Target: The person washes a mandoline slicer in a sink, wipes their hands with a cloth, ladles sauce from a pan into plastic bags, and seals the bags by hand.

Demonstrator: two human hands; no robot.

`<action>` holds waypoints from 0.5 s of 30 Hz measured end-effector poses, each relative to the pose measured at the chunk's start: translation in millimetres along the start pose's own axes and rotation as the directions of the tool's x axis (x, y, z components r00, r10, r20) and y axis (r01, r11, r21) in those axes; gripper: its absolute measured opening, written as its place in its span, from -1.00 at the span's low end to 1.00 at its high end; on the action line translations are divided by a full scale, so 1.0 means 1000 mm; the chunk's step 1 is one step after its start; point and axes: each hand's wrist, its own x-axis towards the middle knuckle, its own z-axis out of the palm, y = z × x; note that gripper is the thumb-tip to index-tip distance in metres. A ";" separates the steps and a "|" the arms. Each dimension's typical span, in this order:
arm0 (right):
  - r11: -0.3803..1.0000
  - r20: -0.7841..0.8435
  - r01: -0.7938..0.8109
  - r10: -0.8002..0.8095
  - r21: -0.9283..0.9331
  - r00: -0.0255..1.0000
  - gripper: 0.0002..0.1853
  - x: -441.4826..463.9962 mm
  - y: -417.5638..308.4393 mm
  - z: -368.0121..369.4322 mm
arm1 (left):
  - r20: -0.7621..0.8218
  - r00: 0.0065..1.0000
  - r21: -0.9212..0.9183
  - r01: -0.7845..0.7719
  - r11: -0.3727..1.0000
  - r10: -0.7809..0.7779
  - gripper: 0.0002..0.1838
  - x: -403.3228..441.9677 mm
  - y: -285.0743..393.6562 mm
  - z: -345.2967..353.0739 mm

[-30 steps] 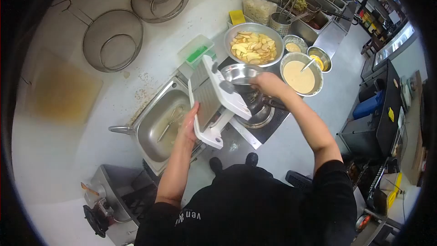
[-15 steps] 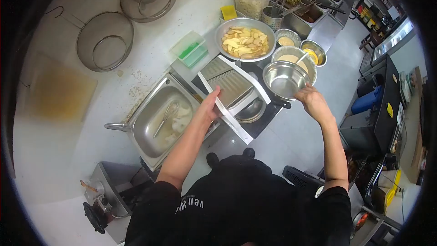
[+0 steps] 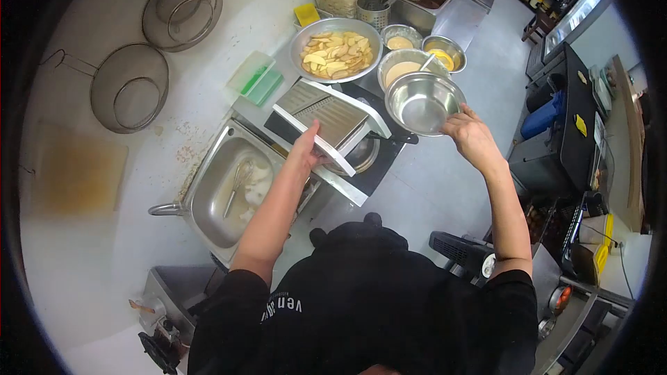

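Note:
My left hand [image 3: 310, 148] is closed on the near edge of a white-framed slicer [image 3: 326, 117] with a metal plate, tilted over the dark hob. Pinched at its rim by my right hand [image 3: 467, 130], an empty steel bowl [image 3: 424, 105] is held partly over a bowl of batter [image 3: 402, 70]. Behind the slicer stands a wide metal bowl of sliced pieces [image 3: 338, 55], potato or apple. Under the slicer a metal pan [image 3: 363, 155] shows in part.
A sink [image 3: 206, 198] with a whisk [image 3: 237, 184] lies at the left. Green-bottomed plastic containers [image 3: 256, 79] stand by the wall, where strainers [image 3: 130, 88] hang. Beyond the batter are a small bowl with something yellow [image 3: 443, 56] and a utensil holder [image 3: 373, 12].
The steel bowl has come out from behind the slicer to the right with my right hand. The slicer has turned to a flatter tilt in my left hand. The whole view has shifted.

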 end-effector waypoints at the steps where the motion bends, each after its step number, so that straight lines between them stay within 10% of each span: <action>1: 1.000 0.000 -0.002 0.002 0.000 1.000 -0.76 -0.001 -0.001 -0.001 | 0.001 1.000 0.001 0.001 1.000 -0.001 -0.45 0.000 -0.001 0.001; 15: 0.999 0.027 0.003 -0.004 0.034 1.000 -0.73 -0.020 -0.012 0.012 | -0.090 0.996 0.069 -0.008 0.998 0.014 -0.41 0.015 -0.016 -0.001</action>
